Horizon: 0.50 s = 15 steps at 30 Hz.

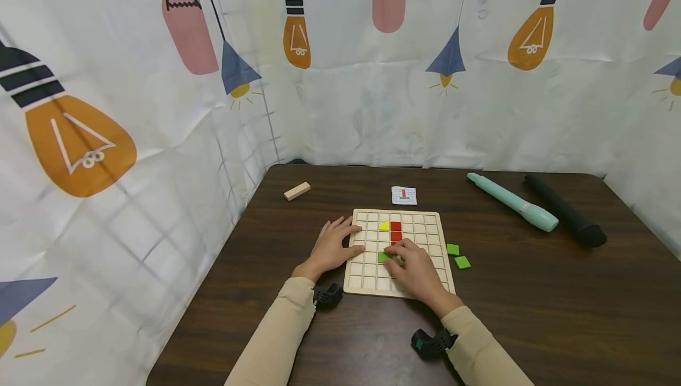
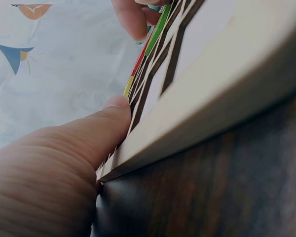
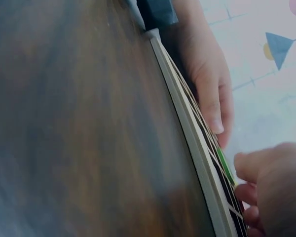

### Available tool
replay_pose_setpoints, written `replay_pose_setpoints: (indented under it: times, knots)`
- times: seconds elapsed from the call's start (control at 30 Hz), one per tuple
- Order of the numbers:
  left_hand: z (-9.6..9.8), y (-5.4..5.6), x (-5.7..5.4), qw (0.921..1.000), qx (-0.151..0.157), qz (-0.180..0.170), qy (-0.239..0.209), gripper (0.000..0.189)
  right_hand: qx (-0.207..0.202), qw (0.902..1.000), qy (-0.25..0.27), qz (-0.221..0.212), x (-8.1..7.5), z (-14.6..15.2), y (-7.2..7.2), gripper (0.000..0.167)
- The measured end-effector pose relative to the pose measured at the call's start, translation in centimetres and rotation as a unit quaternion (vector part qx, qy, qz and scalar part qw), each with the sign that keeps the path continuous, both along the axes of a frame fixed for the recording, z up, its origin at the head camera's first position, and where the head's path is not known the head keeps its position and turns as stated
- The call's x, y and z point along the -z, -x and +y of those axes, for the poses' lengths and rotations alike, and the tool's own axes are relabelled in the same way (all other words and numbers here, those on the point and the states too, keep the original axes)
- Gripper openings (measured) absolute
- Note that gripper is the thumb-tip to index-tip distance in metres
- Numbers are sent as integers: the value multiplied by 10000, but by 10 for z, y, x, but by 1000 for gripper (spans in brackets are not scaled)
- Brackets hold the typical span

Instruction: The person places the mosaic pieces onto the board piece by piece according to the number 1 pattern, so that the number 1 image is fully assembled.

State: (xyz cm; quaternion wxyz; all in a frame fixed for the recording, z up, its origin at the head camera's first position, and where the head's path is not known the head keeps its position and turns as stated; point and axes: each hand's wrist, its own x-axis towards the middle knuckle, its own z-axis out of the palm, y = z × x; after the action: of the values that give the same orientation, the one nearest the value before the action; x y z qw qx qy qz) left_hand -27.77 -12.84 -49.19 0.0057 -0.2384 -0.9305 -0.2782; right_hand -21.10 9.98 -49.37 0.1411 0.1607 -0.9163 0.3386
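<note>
A pale wooden grid board [image 1: 369, 282] lies on the table between the hands. My left hand [image 1: 331, 247] rests along its left side, thumb and fingertips on the edge; the thumb also shows in the left wrist view. On the board are a yellow tile [image 1: 384, 226], a column of red tiles [image 1: 396, 226] and, nearer, a green tile [image 1: 383, 257]. My right hand [image 1: 417, 271] reaches over the grid, its curled thumb and index finger pinching the green tile's right end. The right hand covers cells beneath it. Two loose green tiles [image 1: 462, 262] lie right of the board.
Beyond the board lies a small pattern card [image 1: 404, 195], with a wooden block [image 1: 297, 191] to its left. A mint-green tube-shaped object [image 1: 511, 200] and a black cylinder [image 1: 566, 211] lie at the back right. A patterned curtain [image 1: 351, 108] hangs behind the table.
</note>
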Motion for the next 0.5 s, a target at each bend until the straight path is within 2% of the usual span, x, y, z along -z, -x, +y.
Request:
replay_pose_setpoints:
  times: [0.13, 0.27, 0.5]
  knots:
    - [0, 0, 0, 10000, -6, 6, -8, 56, -135, 9996, 207, -126, -3, 6, -1, 20]
    - [0, 1, 0, 10000, -7, -14, 5, 56, -162, 9994, 304, -22, -6, 14, -1, 18]
    - [0, 0, 0, 10000, -11, -46, -18, 56, 198, 9992, 350, 41, -13, 35, 1, 20]
